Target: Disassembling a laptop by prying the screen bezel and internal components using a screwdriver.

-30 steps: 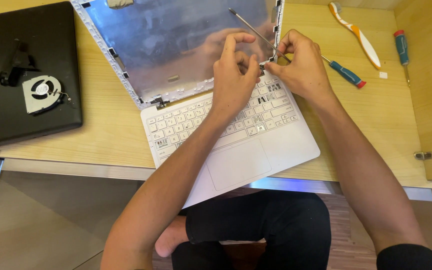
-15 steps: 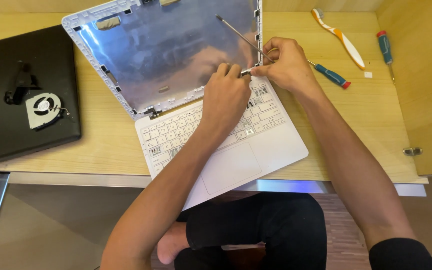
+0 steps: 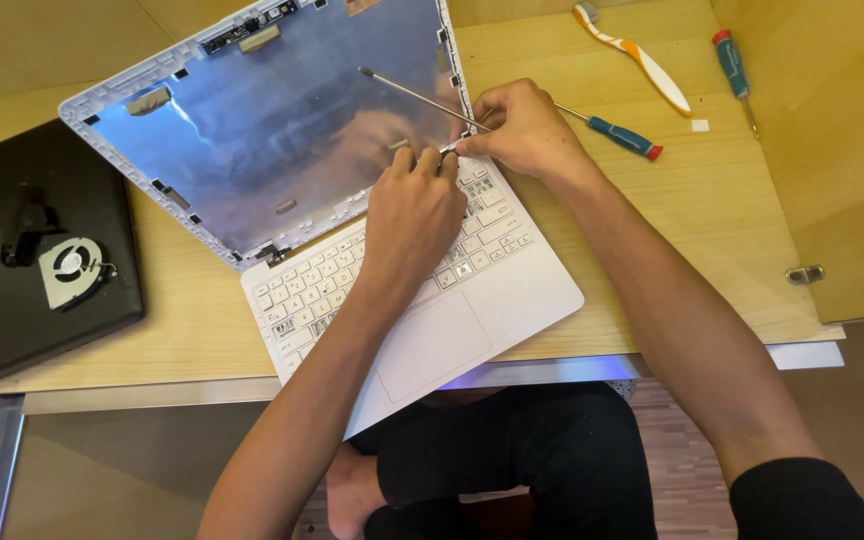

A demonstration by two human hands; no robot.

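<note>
A white laptop (image 3: pixel 472 300) lies open on the wooden desk, its lid (image 3: pixel 252 130) stripped to a bare silver inner panel. Both hands meet at the lid's right hinge corner. My left hand (image 3: pixel 414 205) rests over the keyboard, its fingertips pinched on the small hinge part (image 3: pixel 446 150). My right hand (image 3: pixel 522 130) comes in from the right and grips the lower end of a thin metal rod (image 3: pixel 407 92), which slants up-left across the lid. What sits between the fingertips is hidden.
A blue-handled screwdriver (image 3: pixel 620 137) lies just behind my right hand. A white-and-orange toothbrush (image 3: pixel 637 60) and a second screwdriver (image 3: pixel 732 60) lie further back. A black laptop base (image 3: pixel 12 330) with a loose cooling fan (image 3: pixel 70 270) sits at the left. A wooden side panel (image 3: pixel 832 150) stands at the right.
My left hand has slid down from the lid panel to the hinge corner, beside my right hand. The right hand has kept hold of the rod. The camera view has shifted slightly.
</note>
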